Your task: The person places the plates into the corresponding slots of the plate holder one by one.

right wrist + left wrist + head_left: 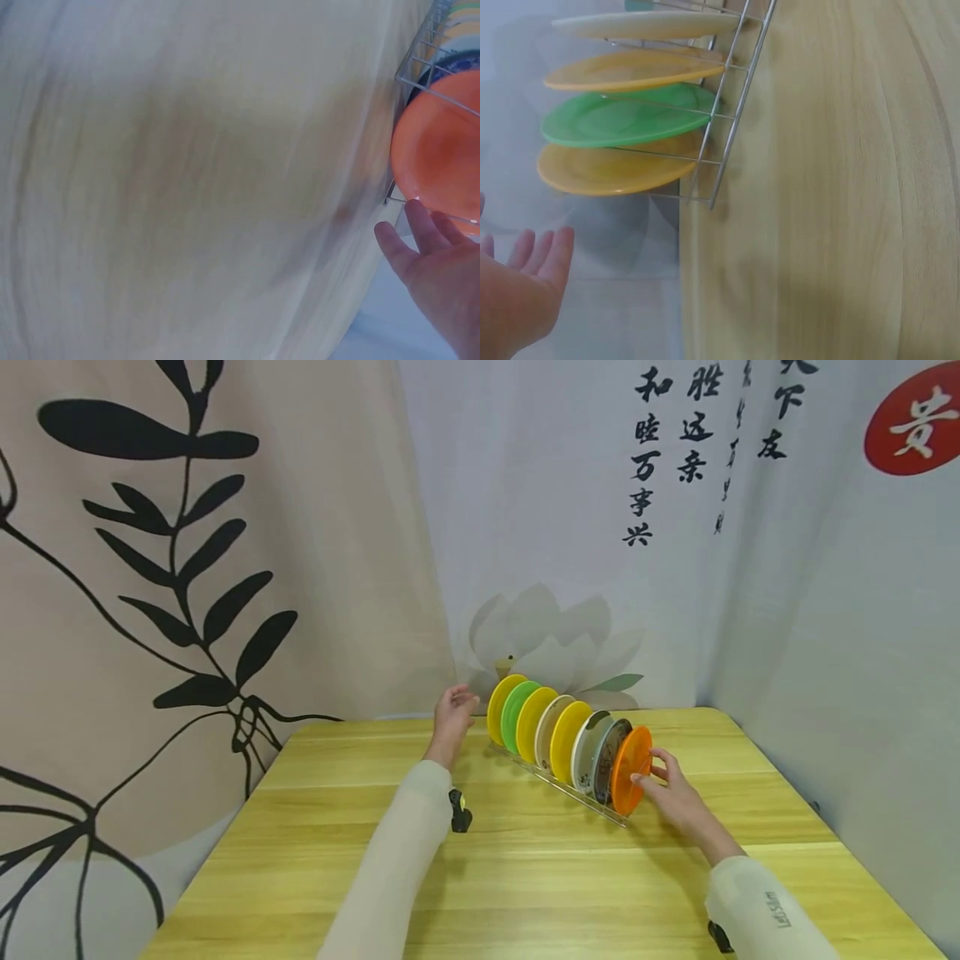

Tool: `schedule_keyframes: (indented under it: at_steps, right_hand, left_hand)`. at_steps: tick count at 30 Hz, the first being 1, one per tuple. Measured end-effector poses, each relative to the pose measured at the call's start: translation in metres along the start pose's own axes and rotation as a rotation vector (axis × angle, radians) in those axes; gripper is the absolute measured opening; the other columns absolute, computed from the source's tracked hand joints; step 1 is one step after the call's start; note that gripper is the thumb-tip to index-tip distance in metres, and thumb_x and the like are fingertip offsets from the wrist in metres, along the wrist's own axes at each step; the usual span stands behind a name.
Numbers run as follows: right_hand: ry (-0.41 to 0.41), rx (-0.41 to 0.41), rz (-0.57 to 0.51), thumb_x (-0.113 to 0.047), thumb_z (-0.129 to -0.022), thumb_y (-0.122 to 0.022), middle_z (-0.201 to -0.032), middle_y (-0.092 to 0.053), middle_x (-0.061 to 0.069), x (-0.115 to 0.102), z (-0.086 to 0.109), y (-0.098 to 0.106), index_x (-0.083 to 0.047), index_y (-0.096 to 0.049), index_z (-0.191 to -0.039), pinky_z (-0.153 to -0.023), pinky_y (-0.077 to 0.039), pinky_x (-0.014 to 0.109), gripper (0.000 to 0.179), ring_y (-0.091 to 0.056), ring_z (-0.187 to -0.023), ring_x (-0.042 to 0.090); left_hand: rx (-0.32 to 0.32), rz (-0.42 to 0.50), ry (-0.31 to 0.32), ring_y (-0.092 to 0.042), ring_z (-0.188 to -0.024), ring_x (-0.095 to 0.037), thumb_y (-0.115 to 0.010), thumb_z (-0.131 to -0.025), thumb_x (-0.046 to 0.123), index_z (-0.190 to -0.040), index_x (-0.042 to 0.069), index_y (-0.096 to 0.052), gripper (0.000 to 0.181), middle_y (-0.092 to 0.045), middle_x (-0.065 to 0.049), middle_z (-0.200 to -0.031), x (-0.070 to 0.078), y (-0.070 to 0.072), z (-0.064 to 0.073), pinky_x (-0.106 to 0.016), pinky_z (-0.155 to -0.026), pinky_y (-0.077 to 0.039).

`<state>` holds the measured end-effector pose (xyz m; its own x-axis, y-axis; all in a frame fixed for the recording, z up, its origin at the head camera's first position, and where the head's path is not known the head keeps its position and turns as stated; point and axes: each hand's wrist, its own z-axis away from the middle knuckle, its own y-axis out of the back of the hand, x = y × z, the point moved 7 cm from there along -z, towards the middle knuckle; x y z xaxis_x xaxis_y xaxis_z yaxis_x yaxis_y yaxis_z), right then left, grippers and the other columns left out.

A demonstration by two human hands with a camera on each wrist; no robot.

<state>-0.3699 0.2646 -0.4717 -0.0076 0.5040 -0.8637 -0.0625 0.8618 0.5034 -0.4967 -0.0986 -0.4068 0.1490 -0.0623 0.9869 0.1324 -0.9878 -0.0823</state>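
Observation:
A wire dish rack (558, 785) holds several plates on edge in a row. At its right end stands an orange plate (632, 770), with my right hand (678, 797) at its edge. The right fingers are spread around the rim; in the right wrist view the orange plate (446, 150) is just past the fingertips, and contact is hard to tell. My left hand (452, 718) hovers beside the far-left yellow plate (498, 708), apart from it. In the left wrist view its fingers (556, 259) are loosely extended and hold nothing. A green plate (630, 120) is second from that end.
The rack stands on a light wooden table (337, 860) near its back edge. Behind it hangs a pale curtain (360, 527) with plant prints and dark characters. A second curtain (847, 635) runs along the right side.

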Motion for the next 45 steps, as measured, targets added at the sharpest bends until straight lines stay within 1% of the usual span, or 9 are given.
schedule_keyframes:
  at_steps: [8, 20, 22, 25, 29, 32, 35, 40, 45]
  right_hand:
    - [0.051, 0.014, 0.071, -0.048, -0.102, -0.049, -0.152, -0.020, 0.040, -0.002, 0.002, 0.011, -0.004, -0.006, -0.156, -0.105, -0.035, 0.066, 0.082, -0.034, -0.133, 0.056]
    - [0.049, 0.019, 0.150, -0.057, -0.103, -0.034, -0.157, -0.011, 0.035, -0.008, -0.011, 0.031, -0.011, 0.007, -0.159, -0.105, -0.028, 0.072, 0.083, -0.025, -0.138, 0.054]
    - [0.043, 0.009, 0.154, -0.061, -0.102, -0.034, -0.158, -0.010, 0.033, -0.009, -0.014, 0.030, -0.013, 0.008, -0.159, -0.106, -0.026, 0.072, 0.085, -0.025, -0.139, 0.053]
    - [0.034, -0.011, 0.156, -0.064, -0.100, -0.033, -0.159, -0.009, 0.032, -0.011, -0.017, 0.028, -0.016, 0.009, -0.159, -0.106, -0.025, 0.072, 0.086, -0.023, -0.140, 0.052]
    - [0.027, -0.024, 0.159, -0.063, -0.101, -0.032, -0.159, -0.007, 0.031, -0.012, -0.020, 0.027, -0.016, 0.010, -0.159, -0.107, -0.023, 0.072, 0.086, -0.021, -0.141, 0.052]
    - [0.023, -0.033, 0.158, -0.062, -0.101, -0.033, -0.159, -0.006, 0.032, -0.012, -0.021, 0.026, -0.016, 0.012, -0.158, -0.107, -0.022, 0.072, 0.086, -0.021, -0.141, 0.053]
    - [0.017, -0.052, 0.138, -0.059, -0.102, -0.036, -0.159, -0.004, 0.033, -0.009, -0.021, 0.022, -0.014, 0.014, -0.157, -0.108, -0.021, 0.071, 0.086, -0.020, -0.141, 0.053]
    - [-0.001, -0.087, 0.101, -0.055, -0.103, -0.040, -0.158, 0.000, 0.035, -0.002, -0.019, 0.016, -0.011, 0.015, -0.156, -0.109, -0.021, 0.069, 0.088, -0.017, -0.140, 0.055]
    - [-0.006, -0.097, 0.134, -0.055, -0.103, -0.039, -0.157, -0.003, 0.035, -0.001, -0.018, 0.012, -0.005, 0.007, -0.157, -0.109, -0.023, 0.069, 0.086, -0.019, -0.140, 0.055]
  left_hand:
    - [0.004, -0.108, 0.020, -0.040, -0.134, -0.035, -0.064, -0.096, 0.020, -0.142, 0.004, -0.044, 0.053, -0.042, -0.023, -0.146, 0.001, -0.006, 0.015, -0.048, -0.110, -0.038]
    - [-0.035, -0.140, 0.070, -0.023, -0.145, -0.038, -0.064, -0.097, 0.036, -0.155, 0.006, -0.023, 0.078, -0.020, -0.020, -0.161, -0.013, -0.034, 0.054, -0.053, -0.117, -0.023]
    - [-0.037, -0.142, 0.071, -0.022, -0.146, -0.038, -0.064, -0.096, 0.038, -0.156, 0.005, -0.019, 0.083, -0.020, -0.020, -0.161, -0.016, -0.040, 0.062, -0.053, -0.117, -0.023]
    - [-0.051, -0.105, 0.016, -0.032, -0.140, -0.040, -0.067, -0.094, 0.034, -0.154, 0.001, -0.019, 0.084, -0.028, -0.024, -0.155, -0.018, -0.054, 0.072, -0.052, -0.115, -0.029]
    - [-0.074, -0.112, 0.008, -0.026, -0.144, -0.038, -0.070, -0.092, 0.037, -0.156, 0.001, -0.012, 0.094, -0.021, -0.024, -0.158, -0.023, -0.076, 0.091, -0.050, -0.117, -0.024]
    - [-0.081, -0.170, 0.066, -0.006, -0.149, -0.035, -0.071, -0.089, 0.046, -0.158, 0.004, 0.000, 0.108, -0.002, -0.022, -0.163, -0.030, -0.091, 0.108, -0.050, -0.120, -0.013]
    - [-0.088, -0.189, 0.089, 0.002, -0.149, -0.036, -0.073, -0.086, 0.050, -0.158, 0.005, 0.003, 0.114, 0.006, -0.022, -0.163, -0.037, -0.104, 0.120, -0.053, -0.120, -0.011]
    - [-0.089, -0.166, 0.108, 0.004, -0.149, -0.039, -0.076, -0.084, 0.047, -0.159, 0.009, 0.006, 0.117, 0.011, -0.022, -0.162, -0.049, -0.118, 0.134, -0.058, -0.118, -0.013]
    - [-0.103, -0.151, 0.134, 0.002, -0.149, -0.040, -0.078, -0.084, 0.045, -0.159, 0.008, 0.004, 0.117, 0.010, -0.022, -0.162, -0.057, -0.123, 0.143, -0.058, -0.118, -0.013]
